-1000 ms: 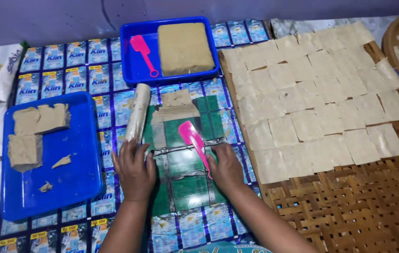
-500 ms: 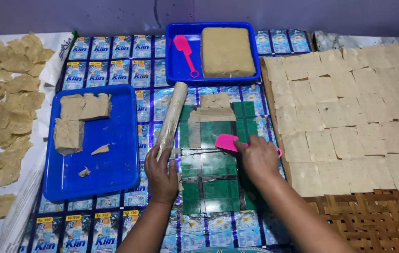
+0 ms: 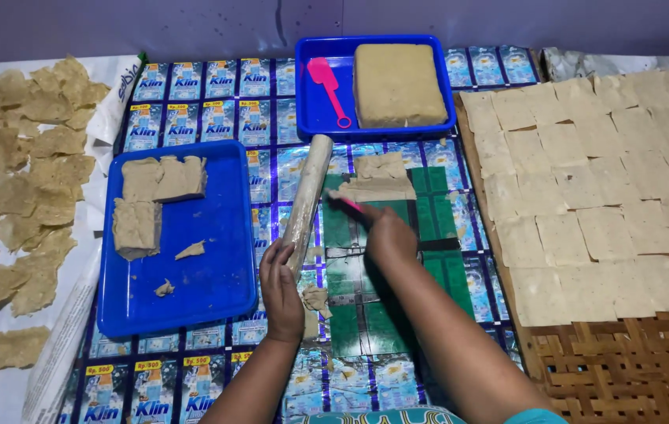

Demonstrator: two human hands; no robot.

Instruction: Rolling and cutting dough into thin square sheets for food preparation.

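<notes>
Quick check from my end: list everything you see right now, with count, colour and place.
Rolling pin: one, pale, centre, upright on the mat.
Dough sheet: one, tan, on the green mat.
Pink scraper: one, in the right hand.
Second pink scraper: one, in the far tray.
Dough block: one, tan, far tray.
Near tray: one, blue, left, holding dough chunks.
Cut squares: many, pale, on the woven rack, right.
Dried pieces: many, tan, far left.
Left hand: on the pin's lower end.
Right hand: holding the scraper at the sheet.
</notes>
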